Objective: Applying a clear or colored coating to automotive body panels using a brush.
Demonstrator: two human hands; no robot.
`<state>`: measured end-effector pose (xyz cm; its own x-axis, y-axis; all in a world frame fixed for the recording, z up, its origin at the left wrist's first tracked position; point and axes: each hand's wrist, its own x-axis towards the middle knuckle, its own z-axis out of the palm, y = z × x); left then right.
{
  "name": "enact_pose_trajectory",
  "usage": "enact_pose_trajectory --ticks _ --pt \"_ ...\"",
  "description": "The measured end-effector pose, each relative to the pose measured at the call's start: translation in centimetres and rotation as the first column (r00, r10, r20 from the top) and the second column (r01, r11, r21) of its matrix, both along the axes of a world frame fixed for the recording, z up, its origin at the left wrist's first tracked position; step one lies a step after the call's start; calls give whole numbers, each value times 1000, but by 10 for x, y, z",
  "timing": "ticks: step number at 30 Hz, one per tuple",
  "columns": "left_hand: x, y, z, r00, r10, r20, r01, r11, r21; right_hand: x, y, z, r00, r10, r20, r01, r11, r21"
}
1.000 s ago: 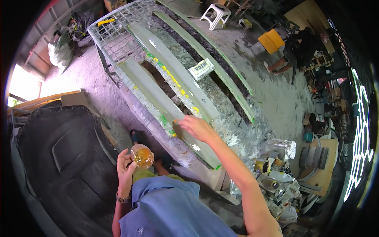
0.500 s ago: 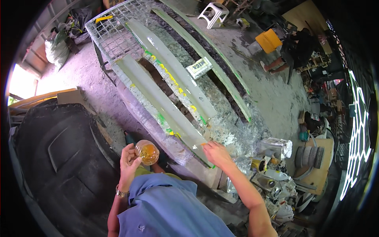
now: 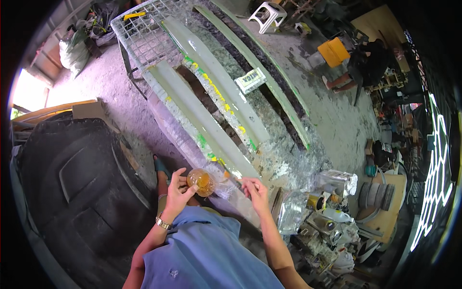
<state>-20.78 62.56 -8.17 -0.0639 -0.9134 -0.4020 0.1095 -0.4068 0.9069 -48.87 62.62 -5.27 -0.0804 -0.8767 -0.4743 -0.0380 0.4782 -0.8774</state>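
Note:
In my left hand (image 3: pixel 179 191) is a clear round cup (image 3: pixel 201 183) with amber liquid inside, the fingers and thumb gripping its side. My right hand (image 3: pixel 254 189) pinches the thin handle of a small brush (image 3: pixel 227 174), whose orange tip points left. The tip is just beyond the cup, near the close edge of a long grey-white moulded strip (image 3: pixel 195 115). Yellow and green patches mark that strip's edge. A second glossy strip (image 3: pixel 226 86) lies beyond it, and a third, greenish strip (image 3: pixel 255 60) farther right.
A wire-mesh tabletop (image 3: pixel 142 36) extends at the far left. A printed white block (image 3: pixel 250 80) rests among the strips. At right are a metal tin (image 3: pixel 337 183) and cluttered bottles. A large black panel (image 3: pixel 82 168) stands left. Another person (image 3: pixel 365 60) is near a yellow bucket (image 3: pixel 333 52).
My right hand has come off the strip's near end and moved left with the brush. The cup in my left hand has shifted right, so the two are closer together.

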Motion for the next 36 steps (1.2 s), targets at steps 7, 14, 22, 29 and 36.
enact_pose_trajectory --ticks 7,14,22,29,36 --pt "26 -2 0 1000 -24 -13 24 1000 -17 2 -49 -23 767 289 -573 -507 820 -265" --pt "37 10 1 1000 26 -10 -26 1000 -15 -37 -21 -16 599 455 -659 -655 752 -76" --pt "31 19 0 1000 4 -26 -3 1000 20 -50 -36 31 635 616 -466 -549 784 289" --pt "23 10 10 1000 -10 -7 9 1000 -11 28 -126 -5 643 435 -631 -677 707 -202" --pt "27 13 14 998 55 -31 -56 998 -31 4 -123 -22 389 541 -746 -843 535 -52"
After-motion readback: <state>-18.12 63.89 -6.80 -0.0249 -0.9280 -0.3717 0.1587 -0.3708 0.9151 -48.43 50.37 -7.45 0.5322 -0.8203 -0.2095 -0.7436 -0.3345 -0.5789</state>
